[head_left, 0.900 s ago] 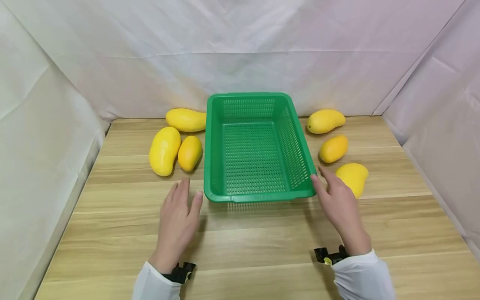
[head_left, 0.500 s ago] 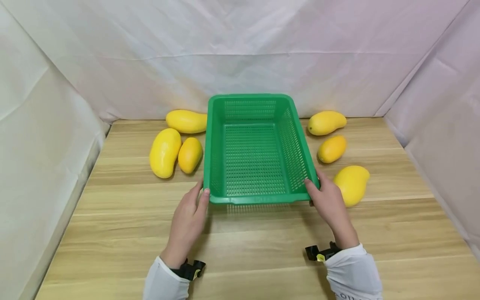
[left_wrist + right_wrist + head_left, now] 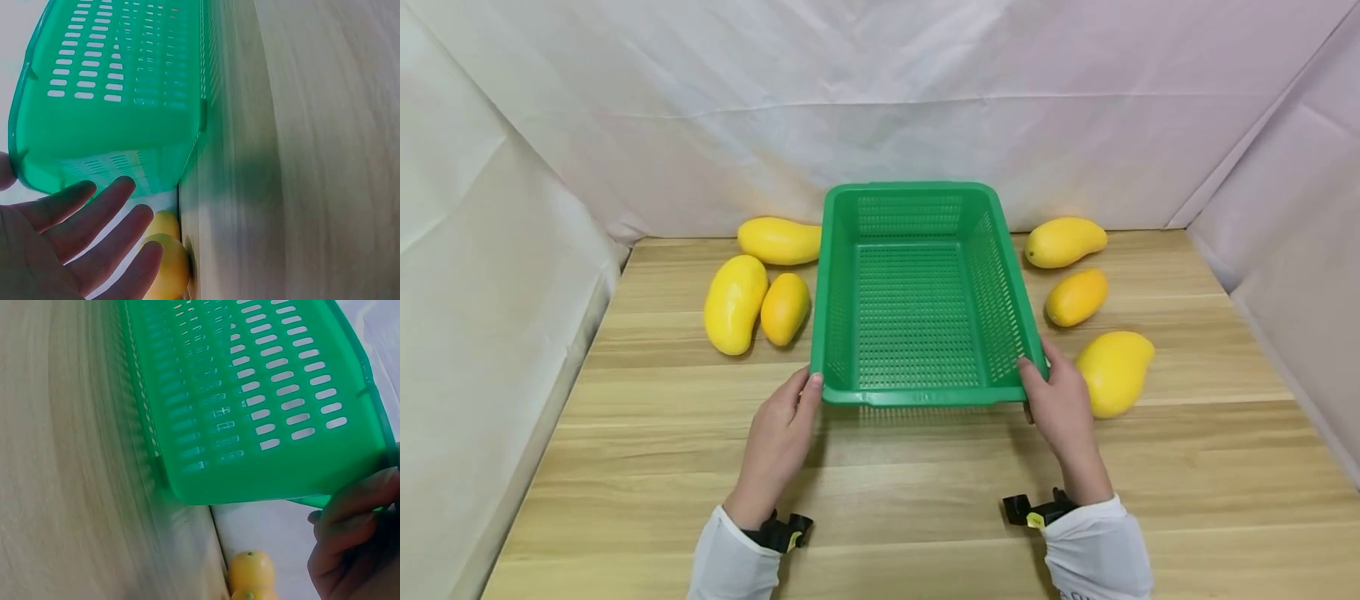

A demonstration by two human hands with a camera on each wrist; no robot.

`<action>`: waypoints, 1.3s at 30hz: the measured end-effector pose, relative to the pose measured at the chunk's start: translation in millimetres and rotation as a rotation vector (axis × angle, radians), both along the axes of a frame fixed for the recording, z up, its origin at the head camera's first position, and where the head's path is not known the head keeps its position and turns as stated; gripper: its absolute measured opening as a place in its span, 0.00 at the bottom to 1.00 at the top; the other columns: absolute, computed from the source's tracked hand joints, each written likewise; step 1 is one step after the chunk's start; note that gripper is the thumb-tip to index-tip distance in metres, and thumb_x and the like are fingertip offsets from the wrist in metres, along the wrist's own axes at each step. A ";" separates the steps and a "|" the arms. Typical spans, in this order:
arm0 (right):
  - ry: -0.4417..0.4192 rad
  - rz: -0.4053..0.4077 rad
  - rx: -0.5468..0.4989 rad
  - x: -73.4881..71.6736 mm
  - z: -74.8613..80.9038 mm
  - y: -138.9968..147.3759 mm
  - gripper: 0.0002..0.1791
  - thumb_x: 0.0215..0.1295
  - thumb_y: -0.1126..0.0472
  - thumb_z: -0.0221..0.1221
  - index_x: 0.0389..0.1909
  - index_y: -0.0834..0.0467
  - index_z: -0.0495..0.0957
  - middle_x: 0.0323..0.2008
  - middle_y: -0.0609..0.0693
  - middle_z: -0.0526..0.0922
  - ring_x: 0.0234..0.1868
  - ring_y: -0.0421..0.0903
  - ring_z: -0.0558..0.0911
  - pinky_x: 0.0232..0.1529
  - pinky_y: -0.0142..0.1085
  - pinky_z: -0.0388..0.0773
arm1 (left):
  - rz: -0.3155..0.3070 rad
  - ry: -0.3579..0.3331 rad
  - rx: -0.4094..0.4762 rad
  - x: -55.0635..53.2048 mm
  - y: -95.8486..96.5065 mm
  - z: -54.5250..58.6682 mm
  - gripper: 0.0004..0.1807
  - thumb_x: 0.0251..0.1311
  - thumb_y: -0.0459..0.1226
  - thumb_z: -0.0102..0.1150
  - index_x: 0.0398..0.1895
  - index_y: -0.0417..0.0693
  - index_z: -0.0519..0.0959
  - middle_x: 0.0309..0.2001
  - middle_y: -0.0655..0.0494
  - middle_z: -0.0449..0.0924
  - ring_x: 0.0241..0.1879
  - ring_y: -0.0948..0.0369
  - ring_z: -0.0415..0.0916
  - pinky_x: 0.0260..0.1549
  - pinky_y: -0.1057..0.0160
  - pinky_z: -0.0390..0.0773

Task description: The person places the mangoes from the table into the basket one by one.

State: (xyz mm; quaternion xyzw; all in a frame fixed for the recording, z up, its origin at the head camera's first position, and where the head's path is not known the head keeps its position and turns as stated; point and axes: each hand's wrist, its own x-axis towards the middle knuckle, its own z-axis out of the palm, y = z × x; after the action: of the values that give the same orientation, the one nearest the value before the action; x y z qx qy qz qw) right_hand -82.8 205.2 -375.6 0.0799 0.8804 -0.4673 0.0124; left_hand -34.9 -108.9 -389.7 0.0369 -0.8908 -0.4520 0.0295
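A green plastic basket (image 3: 917, 398) with slotted walls stands in the middle of the wooden table, with nothing inside. My left hand (image 3: 779, 433) holds its near left corner, thumb on the rim. In the left wrist view, the fingers (image 3: 103, 215) of that hand spread almost straight below the rim. At the near right corner my right hand (image 3: 1062, 408) grips the rim, its thumb lying over the inner side. The right wrist view has its fingers (image 3: 340, 540) bent under the rim.
Left of the basket lie three yellow mangoes, one the smaller orange-yellow mango (image 3: 786, 309). Three more lie to its right, including the plump mango (image 3: 1115, 373) close beside my right hand. White cloth (image 3: 910, 108) hangs behind and along both sides of the wooden table (image 3: 895, 500).
Both hands have come in to the basket's near corners and taken hold of its rim. The left moved right and the right moved left. The mangoes lie as before.
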 end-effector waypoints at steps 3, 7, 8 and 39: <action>0.029 -0.002 0.048 0.3 2.1 -1.7 0.28 0.66 0.49 0.44 0.67 0.46 0.53 0.32 0.59 0.78 0.13 0.48 0.73 0.13 0.37 0.69 | 0.003 0.005 -0.014 -2.2 -3.9 1.6 0.29 0.62 0.59 0.34 0.57 0.53 0.69 0.52 0.57 0.73 0.53 0.59 0.68 0.48 0.54 0.69; 0.087 -0.019 0.089 2.3 1.4 -3.7 0.28 0.66 0.51 0.44 0.67 0.42 0.51 0.56 0.59 0.69 0.37 0.50 0.76 0.33 0.42 0.71 | 0.002 0.033 -0.042 -6.8 -13.0 6.7 0.28 0.62 0.58 0.37 0.58 0.54 0.68 0.54 0.58 0.71 0.55 0.59 0.66 0.50 0.54 0.67; 0.097 -0.021 0.086 3.4 0.1 -3.7 0.28 0.66 0.51 0.44 0.67 0.42 0.51 0.58 0.58 0.67 0.43 0.50 0.74 0.38 0.44 0.70 | 0.005 0.039 -0.052 -7.9 -15.8 7.8 0.28 0.62 0.57 0.37 0.59 0.54 0.68 0.54 0.57 0.71 0.55 0.58 0.65 0.50 0.54 0.66; 0.090 -0.045 0.058 3.0 0.1 -4.6 0.28 0.66 0.52 0.45 0.67 0.47 0.53 0.60 0.56 0.65 0.49 0.50 0.72 0.47 0.49 0.69 | 0.306 0.366 -0.469 -57.7 -83.1 8.2 0.23 0.55 0.40 0.56 0.52 0.36 0.70 0.56 0.39 0.64 0.50 0.40 0.63 0.47 0.44 0.62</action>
State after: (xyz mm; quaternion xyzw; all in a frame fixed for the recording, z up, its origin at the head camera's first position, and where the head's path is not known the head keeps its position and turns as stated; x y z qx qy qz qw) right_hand -79.8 200.6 -375.5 0.0791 0.8912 -0.4448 -0.0401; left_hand -92.6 -192.0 -381.5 0.0808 -0.9345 -0.2244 0.2642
